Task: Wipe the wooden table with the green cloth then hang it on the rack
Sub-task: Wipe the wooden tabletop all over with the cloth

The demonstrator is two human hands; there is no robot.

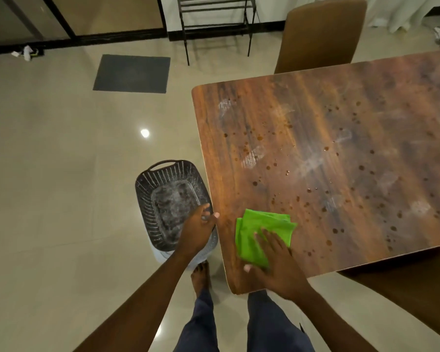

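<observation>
The folded green cloth (259,232) lies flat near the front left corner of the wooden table (341,138). My right hand (277,265) presses on the cloth's near half with straight, spread fingers. At the table's left edge sits my left hand (200,231), thumb on the tabletop and fingers curled round the edge. Dark droplets and whitish smears are scattered over the tabletop. The black metal rack (215,19) stands against the far wall, beyond the table's left end.
A dark perforated plastic basket (148,199) sits on the floor just left of the table, under my left hand. Brown chairs stand at the far side (320,34) and near right (404,295). A grey mat (132,73) lies on the tiled floor.
</observation>
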